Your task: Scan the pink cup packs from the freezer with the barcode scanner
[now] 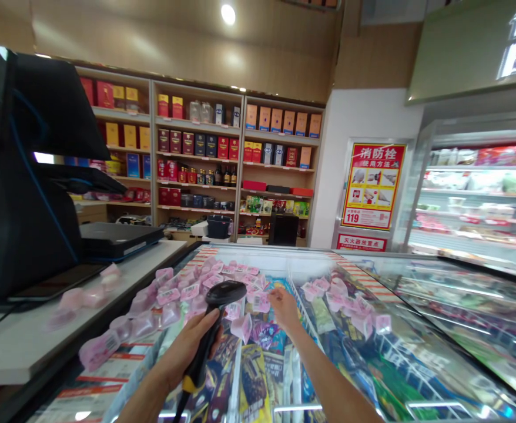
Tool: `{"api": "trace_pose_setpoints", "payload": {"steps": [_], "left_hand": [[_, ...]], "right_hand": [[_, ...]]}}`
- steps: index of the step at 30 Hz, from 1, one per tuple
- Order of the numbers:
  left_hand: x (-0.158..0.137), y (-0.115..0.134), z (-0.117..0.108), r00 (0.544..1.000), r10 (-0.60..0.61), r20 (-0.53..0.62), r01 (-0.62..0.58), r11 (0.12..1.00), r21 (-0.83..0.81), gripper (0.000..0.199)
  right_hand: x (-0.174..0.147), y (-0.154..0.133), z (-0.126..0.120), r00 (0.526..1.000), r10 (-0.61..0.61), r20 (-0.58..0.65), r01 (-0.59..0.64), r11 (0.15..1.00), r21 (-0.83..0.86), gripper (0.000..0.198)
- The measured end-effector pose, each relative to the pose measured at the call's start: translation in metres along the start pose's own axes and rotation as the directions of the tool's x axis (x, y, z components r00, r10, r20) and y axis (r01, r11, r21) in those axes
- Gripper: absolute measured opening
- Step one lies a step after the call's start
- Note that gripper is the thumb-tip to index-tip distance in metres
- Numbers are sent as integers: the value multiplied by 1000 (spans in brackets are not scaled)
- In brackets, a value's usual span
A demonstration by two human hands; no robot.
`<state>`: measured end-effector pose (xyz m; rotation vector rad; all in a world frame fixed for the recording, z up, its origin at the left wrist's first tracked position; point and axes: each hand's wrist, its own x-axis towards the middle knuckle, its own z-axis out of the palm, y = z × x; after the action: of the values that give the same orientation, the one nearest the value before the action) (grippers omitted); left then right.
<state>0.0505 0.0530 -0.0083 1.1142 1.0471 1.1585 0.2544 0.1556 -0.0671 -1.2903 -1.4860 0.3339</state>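
My left hand (200, 338) is wrapped round the handle of a black barcode scanner (226, 292), whose head points right, over the glass lid of a chest freezer. A cable runs down from its yellow-banded grip. My right hand (283, 306) is just right of the scanner head, its fingers curled closed; what they hold, if anything, cannot be made out. Beside its fingertips is a small pink cup (260, 301) with a barcode label. Many similar pink cups (99, 348) lie in a loose group across the glass, several with labels showing.
Frozen packs (253, 376) show through the freezer glass. On the left, a white counter (20, 352) bears a black checkout terminal (42, 176) and a few pink cups (94, 294). Shelves of boxed goods (196, 144) stand behind. More pink cups (355, 308) lie to the right.
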Motion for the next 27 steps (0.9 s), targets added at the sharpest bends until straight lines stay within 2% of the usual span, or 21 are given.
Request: {"api": "trace_pose_setpoints", "payload": {"steps": [3,6,11,20,27], "left_hand": [[-1,1,2,999,-1,37,0,1000,13,31],[0,-2,3,995,11,103,-16,999,43,31],[4,-5,7,985,18,172,-33,996,82,33],[3,-5,8,990,-1,143,-5,999,39,31],[3,-2,8,994,34,105,-35,999,12,33]], "right_hand": [[12,18,-13,978,135,-158,-134,991,19,21],[17,32,-22,960,187,-208,-185,982,33,25],[17,39,-21,940,260,-223,-249,965,78,24],[14,31,-22,923,339,-181,-306,933,190,21],[17,46,-26,898,383,-219,-337,916,220,19]]}}
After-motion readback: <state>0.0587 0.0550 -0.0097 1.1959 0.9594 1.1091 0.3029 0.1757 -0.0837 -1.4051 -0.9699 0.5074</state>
